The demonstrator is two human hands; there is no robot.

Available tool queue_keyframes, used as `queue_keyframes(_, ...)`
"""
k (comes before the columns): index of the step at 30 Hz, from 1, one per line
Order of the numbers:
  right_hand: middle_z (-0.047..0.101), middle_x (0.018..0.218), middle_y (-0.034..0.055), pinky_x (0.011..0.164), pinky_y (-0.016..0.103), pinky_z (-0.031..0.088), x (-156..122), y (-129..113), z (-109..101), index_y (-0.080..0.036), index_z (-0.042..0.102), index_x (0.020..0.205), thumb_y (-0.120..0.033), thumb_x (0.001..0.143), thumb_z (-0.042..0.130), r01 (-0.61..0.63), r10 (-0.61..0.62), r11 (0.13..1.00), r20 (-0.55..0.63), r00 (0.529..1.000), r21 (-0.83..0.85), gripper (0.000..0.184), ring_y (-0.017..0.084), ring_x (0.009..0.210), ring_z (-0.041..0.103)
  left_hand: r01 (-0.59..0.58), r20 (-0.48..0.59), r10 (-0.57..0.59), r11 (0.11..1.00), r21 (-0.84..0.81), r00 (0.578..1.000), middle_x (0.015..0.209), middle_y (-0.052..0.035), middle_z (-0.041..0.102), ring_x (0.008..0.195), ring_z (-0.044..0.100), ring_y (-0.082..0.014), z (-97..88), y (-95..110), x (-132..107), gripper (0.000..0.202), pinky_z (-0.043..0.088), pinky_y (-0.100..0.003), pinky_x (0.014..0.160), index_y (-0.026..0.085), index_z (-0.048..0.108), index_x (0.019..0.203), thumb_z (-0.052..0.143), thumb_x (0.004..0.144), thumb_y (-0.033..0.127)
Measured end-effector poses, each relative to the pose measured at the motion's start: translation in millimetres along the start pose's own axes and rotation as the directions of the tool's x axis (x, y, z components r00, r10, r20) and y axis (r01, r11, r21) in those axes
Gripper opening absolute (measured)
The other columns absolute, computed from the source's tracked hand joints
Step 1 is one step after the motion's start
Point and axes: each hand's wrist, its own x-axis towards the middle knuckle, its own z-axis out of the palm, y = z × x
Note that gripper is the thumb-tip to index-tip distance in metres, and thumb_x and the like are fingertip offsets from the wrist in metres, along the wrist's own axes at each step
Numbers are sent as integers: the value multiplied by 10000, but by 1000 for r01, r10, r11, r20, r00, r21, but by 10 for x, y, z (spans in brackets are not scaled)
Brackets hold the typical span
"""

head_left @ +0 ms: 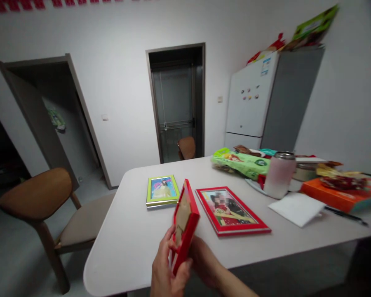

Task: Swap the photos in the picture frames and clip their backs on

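Observation:
My left hand (170, 266) is closed around the lower part of a red picture frame (191, 225), thumb on one side and fingers on the other. The frame is tilted up on edge above the table's near side, its tan backing turned to the left. Behind it, on the right, is my right hand (205, 262); its fingers are hidden by the frame, so I cannot tell whether they grip it. A larger red picture frame (218, 232) with a photo lies face up to the right. A lime-green picture frame (148, 194) lies further back on the left.
The white table (126, 235) also carries a green food bag (241, 161), a pinkish tumbler (280, 175), white paper (297, 208), a black pen (346, 215) and an orange box (330, 193). A wooden chair (38, 194) stands left; a fridge (250, 97) stands behind.

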Motion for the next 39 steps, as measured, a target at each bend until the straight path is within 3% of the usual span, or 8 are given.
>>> queue_keyframes(4,640,701,12,581,246,447,-75,-36,87,-174,573,859,-405,664,551,139,-117,971,-119,986,196,303,139,623,581,66,-18,-77,941,-331,997,1199,-118,455,1071,456,-250,244,195,97,276,400,-353,856,199,460,893,589,657,260)
queue_keyframes(9,660,867,29,662,294,467,145,-626,-680,-205,523,1067,-334,663,551,236,-288,950,-285,914,-205,425,180,733,612,210,14,-239,819,-533,971,1139,-100,502,997,515,-208,355,300,466,609,405,-337,858,201,270,1171,603,665,260)
queue_keyframes(11,661,885,31,666,280,465,278,-896,-1082,-202,506,1106,-311,682,518,173,-378,837,-320,869,-519,438,176,742,614,286,101,-284,752,-594,954,1141,-121,503,995,517,-220,486,220,577,616,413,-332,851,166,305,1164,617,641,261)
queue_keyframes(13,659,905,39,672,270,459,401,-1121,-1434,-177,471,1150,-303,719,453,46,-448,579,-270,852,-814,449,174,765,612,343,163,-311,707,-619,936,1134,-142,510,1001,515,-230,696,92,639,604,419,-322,844,133,356,1142,628,614,245)
queue_keyframes(16,649,939,64,694,257,441,542,-1318,-1806,-146,504,1119,-304,730,416,-76,-476,285,-210,854,-955,429,183,814,600,381,204,-322,755,-533,924,1103,-125,546,1008,514,-215,1052,-99,683,539,410,-288,849,133,422,1116,610,614,190)
queue_keyframes(23,642,954,80,716,268,408,659,-1307,-2129,-174,600,984,-274,704,437,-197,-473,67,-205,857,-978,340,218,864,578,424,241,-372,880,-215,896,1096,-54,571,1029,493,-205,1371,-323,728,469,354,-272,886,181,504,1060,583,602,115)
queue_keyframes(29,627,950,138,733,322,399,708,-1260,-1791,-133,579,1005,-211,723,385,-166,-491,-79,-106,865,-983,351,242,861,570,484,205,-446,850,-208,871,1104,-97,560,1011,503,-217,1165,-556,749,531,364,-260,862,135,501,1077,640,565,156)
queue_keyframes(39,561,1058,103,839,276,344,1462,-270,-88,-141,515,1055,-175,667,518,327,-282,-237,387,878,-915,390,186,976,490,583,-102,-667,706,-401,738,1160,-141,482,1055,470,-189,57,-1074,960,437,384,-252,826,128,455,1052,587,676,306)
